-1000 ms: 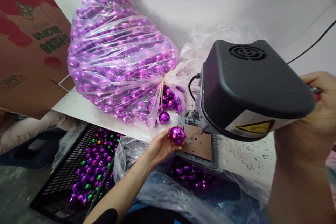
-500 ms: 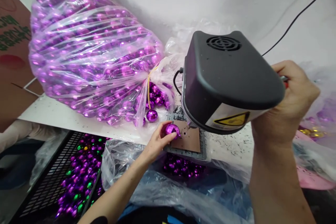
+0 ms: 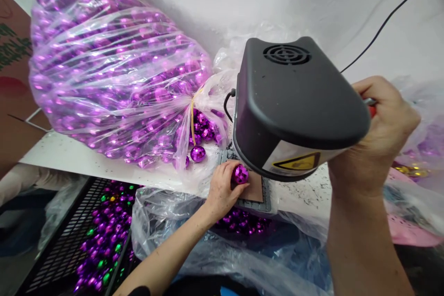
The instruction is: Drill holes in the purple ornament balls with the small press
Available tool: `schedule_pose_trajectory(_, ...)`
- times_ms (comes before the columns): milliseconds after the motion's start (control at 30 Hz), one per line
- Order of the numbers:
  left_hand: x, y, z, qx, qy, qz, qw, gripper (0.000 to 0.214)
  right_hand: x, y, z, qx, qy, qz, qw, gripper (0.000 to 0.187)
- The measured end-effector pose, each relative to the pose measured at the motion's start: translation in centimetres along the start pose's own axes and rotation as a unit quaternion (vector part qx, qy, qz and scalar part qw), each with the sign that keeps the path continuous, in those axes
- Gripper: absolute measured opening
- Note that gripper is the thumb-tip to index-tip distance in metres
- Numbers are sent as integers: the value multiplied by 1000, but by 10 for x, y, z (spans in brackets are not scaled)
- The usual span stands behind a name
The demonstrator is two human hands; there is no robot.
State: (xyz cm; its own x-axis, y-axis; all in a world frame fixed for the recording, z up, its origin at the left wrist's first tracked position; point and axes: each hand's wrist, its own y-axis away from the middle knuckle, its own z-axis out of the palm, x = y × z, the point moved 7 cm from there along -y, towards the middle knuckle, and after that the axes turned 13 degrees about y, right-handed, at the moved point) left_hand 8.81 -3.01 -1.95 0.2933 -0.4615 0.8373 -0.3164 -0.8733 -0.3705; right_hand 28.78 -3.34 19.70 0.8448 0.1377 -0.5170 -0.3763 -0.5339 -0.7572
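Observation:
My left hand (image 3: 224,189) is closed on a shiny purple faceted ball (image 3: 240,174), thumb and fingers on its near and far sides. It holds the ball over a brown board (image 3: 254,189) on a grey metal base plate (image 3: 265,199), at the foot of a black-housed bench machine (image 3: 305,97). The housing hides the tool above the board. My right hand (image 3: 381,129) is wrapped round a lever handle (image 3: 371,107) at the machine's right side; a metal end and a bit of red show.
A tied clear bag (image 3: 114,69) of purple balls fills the left of the white table (image 3: 104,159), with a loose ball (image 3: 198,153) at its neck. Below stand a black crate (image 3: 58,249) of beads and an open plastic bag (image 3: 222,259). A person's sleeve (image 3: 31,178) shows far left.
My left hand has moved right with the purple ball, over the middle of the board, covering the hole seen there. My right hand stays on the handle. The view has shifted slightly.

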Motion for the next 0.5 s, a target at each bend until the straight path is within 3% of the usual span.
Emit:
schedule_pose_trajectory(200,-11,-10,13,-8,-12,-61,998,42,3,1,0,-2,0,4,1000,28)
schedule_pose_trajectory(300,-13,-14,20,-45,12,-82,996,43,4,0,-1,-4,2,7,1000,27)
schedule_pose_trajectory(500,-4,-18,25,-130,48,-64,988,35,2,-1,-2,-3,-4,-2,1000,24)
